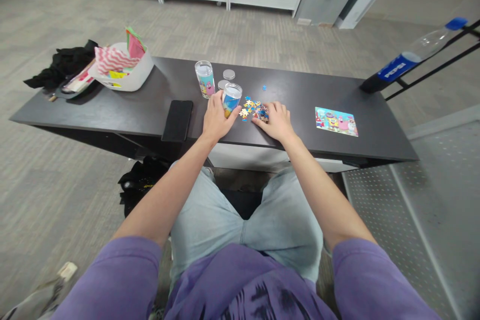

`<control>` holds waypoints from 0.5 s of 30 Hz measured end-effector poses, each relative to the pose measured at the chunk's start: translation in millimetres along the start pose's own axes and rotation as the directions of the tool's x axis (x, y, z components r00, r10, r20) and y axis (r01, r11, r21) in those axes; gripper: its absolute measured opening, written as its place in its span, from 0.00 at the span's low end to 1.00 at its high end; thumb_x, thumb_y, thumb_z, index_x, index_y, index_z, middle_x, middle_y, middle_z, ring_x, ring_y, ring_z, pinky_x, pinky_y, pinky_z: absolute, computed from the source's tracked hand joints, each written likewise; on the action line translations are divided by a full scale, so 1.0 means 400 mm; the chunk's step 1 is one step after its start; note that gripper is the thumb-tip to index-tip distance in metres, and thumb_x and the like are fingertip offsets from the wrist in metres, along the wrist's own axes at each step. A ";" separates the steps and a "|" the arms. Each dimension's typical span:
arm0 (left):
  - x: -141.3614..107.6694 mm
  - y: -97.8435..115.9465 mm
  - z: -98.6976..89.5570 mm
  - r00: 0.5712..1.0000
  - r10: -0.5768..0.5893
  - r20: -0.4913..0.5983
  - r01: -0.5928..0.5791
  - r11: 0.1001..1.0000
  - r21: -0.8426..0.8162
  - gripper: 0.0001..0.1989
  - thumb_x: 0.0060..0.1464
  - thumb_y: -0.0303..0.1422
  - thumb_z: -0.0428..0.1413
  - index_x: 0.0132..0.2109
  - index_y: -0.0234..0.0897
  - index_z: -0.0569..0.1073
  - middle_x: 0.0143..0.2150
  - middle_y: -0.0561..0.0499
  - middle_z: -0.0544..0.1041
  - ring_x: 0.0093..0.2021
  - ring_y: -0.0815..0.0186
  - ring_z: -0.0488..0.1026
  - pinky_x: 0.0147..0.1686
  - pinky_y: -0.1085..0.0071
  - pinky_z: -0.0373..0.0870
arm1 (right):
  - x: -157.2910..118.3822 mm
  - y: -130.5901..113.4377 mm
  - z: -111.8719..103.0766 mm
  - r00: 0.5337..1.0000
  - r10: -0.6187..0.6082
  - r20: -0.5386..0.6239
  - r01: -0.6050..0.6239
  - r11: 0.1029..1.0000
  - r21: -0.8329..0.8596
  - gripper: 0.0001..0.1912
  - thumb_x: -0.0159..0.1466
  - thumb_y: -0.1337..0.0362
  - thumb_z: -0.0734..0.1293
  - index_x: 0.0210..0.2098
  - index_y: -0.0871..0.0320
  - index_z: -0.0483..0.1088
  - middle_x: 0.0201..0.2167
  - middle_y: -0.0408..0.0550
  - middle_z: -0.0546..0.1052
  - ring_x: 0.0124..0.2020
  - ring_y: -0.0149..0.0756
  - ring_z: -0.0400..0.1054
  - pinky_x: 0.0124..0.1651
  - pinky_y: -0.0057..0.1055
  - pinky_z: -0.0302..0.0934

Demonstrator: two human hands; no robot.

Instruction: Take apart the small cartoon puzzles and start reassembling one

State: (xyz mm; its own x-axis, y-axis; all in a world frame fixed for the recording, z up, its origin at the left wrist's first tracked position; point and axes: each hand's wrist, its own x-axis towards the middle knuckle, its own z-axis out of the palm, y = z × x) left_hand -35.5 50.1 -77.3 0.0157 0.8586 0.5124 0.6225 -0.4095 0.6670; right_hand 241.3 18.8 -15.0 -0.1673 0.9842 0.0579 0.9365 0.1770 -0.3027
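My left hand (218,116) is wrapped round a clear plastic canister (232,98) with a blue and yellow printed side, held upright over the table. Just right of it lies a loose pile of small jigsaw puzzle pieces (248,108). My right hand (276,119) rests at the pile's right side, its fingers spread and curved over some of the pieces. A single blue piece (264,88) lies apart, behind the pile. Behind the left hand stands a second clear canister (205,80) with a cartoon print. Two round silver lids (229,74) lie beside it, one partly hidden.
A black phone (177,120) lies left of my left hand. Farther left stands a white basket (140,72) of packets, next to black cloth (67,64). On the right are a cartoon picture card (336,121) and a tilted-looking Pepsi bottle (399,66).
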 end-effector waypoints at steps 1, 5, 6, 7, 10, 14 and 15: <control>0.000 0.001 0.001 1.000 -0.001 -0.005 0.001 1.000 0.004 0.57 0.74 0.87 0.51 0.81 0.42 0.67 0.76 0.28 0.80 0.78 0.34 0.76 0.85 0.31 0.71 | 0.008 0.009 -0.001 1.000 -0.009 -0.001 0.009 1.000 -0.008 0.41 0.84 0.39 0.71 0.86 0.57 0.77 0.83 0.75 0.77 0.82 0.84 0.71 0.84 0.75 0.69; 0.000 0.004 -0.001 1.000 -0.015 -0.001 0.015 1.000 -0.004 0.56 0.75 0.84 0.53 0.82 0.42 0.68 0.77 0.27 0.80 0.79 0.34 0.76 0.86 0.34 0.71 | 0.039 0.046 -0.009 0.999 -0.036 -0.002 0.036 0.999 -0.008 0.36 0.84 0.46 0.72 0.83 0.60 0.79 0.80 0.75 0.80 0.80 0.81 0.73 0.83 0.71 0.71; 0.000 0.004 -0.003 1.000 -0.016 0.004 0.016 1.000 -0.010 0.56 0.75 0.83 0.54 0.82 0.41 0.69 0.78 0.27 0.80 0.80 0.34 0.76 0.86 0.34 0.71 | 0.047 0.052 -0.014 0.999 -0.042 -0.002 0.042 0.999 -0.005 0.36 0.83 0.48 0.73 0.82 0.60 0.80 0.80 0.75 0.80 0.80 0.80 0.74 0.83 0.70 0.71; 0.000 0.004 -0.004 1.000 -0.016 0.011 0.016 1.000 -0.016 0.56 0.76 0.83 0.54 0.82 0.39 0.69 0.78 0.25 0.79 0.80 0.33 0.76 0.86 0.33 0.71 | 0.055 0.055 -0.019 0.999 -0.046 -0.003 0.046 0.999 -0.004 0.35 0.83 0.49 0.74 0.82 0.61 0.80 0.79 0.75 0.80 0.80 0.80 0.74 0.83 0.70 0.71; 0.000 0.002 -0.005 1.000 -0.019 0.024 0.020 0.999 -0.029 0.56 0.76 0.82 0.56 0.83 0.39 0.69 0.78 0.25 0.79 0.81 0.31 0.76 0.86 0.29 0.70 | 0.077 0.045 -0.038 0.997 -0.074 0.002 0.074 0.997 -0.019 0.38 0.81 0.47 0.77 0.82 0.63 0.81 0.79 0.76 0.80 0.80 0.81 0.73 0.84 0.70 0.69; 0.000 -0.008 0.004 1.000 -0.011 -0.005 0.011 1.000 -0.011 0.55 0.75 0.84 0.55 0.82 0.43 0.69 0.78 0.27 0.81 0.81 0.32 0.77 0.86 0.30 0.73 | 0.108 -0.008 -0.045 0.984 -0.169 0.062 0.171 0.985 -0.019 0.52 0.73 0.41 0.86 0.88 0.59 0.77 0.84 0.73 0.77 0.83 0.83 0.71 0.88 0.72 0.64; 0.000 -0.011 0.007 1.000 -0.005 -0.016 0.005 1.000 -0.002 0.56 0.75 0.84 0.53 0.82 0.42 0.69 0.77 0.26 0.81 0.80 0.32 0.78 0.86 0.31 0.74 | 0.117 -0.023 -0.042 0.978 -0.192 0.086 0.194 0.981 -0.015 0.56 0.72 0.40 0.88 0.90 0.57 0.75 0.88 0.71 0.74 0.85 0.83 0.68 0.89 0.72 0.62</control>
State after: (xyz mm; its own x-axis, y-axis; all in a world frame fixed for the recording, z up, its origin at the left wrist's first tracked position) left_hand -36.2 52.8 -81.8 -0.0002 0.8557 0.5175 0.6212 -0.4054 0.6706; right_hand 230.0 63.3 6.5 -0.3703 0.9283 0.0332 0.8905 0.3649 -0.2718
